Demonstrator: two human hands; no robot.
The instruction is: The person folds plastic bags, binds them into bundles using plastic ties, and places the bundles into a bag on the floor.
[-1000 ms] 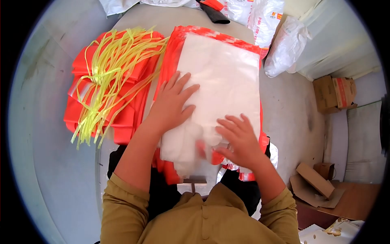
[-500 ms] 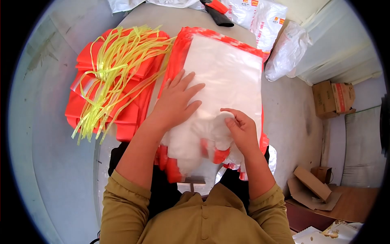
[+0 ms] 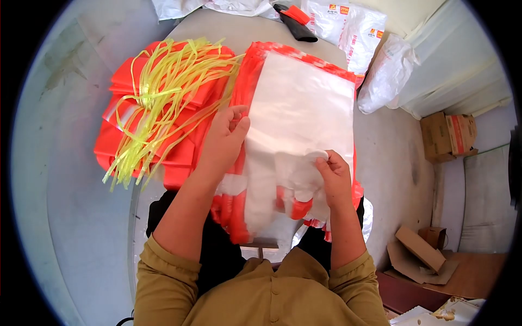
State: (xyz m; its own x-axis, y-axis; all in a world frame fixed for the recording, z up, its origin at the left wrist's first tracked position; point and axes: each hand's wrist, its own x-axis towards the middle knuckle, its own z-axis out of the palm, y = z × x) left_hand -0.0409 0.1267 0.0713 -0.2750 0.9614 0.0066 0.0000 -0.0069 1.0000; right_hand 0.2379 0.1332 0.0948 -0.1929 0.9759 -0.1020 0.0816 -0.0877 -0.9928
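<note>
A stack of white sheets with red edges (image 3: 304,98) lies in front of me, its near end loose and crumpled. My left hand (image 3: 231,130) is at the stack's left edge, fingers curled in; whether they pinch anything is too small to tell. On the right, my right hand (image 3: 336,171) pinches a bunched part of the white sheet (image 3: 304,176) between thumb and fingers. Left of the stack, folded red bags (image 3: 179,141) are piled up, with a bundle of yellow strings (image 3: 147,103) spread over them.
White printed bags (image 3: 359,35) lie beyond the stack, beside a black and red item (image 3: 298,24). A filled clear bag (image 3: 387,73) leans at the right. Cardboard boxes (image 3: 448,136) and an opened carton (image 3: 421,255) are further right.
My left hand has gone from lying spread on the sheet to curled at its left edge. My right hand, spread a second ago, has closed on the white sheet and moved slightly right.
</note>
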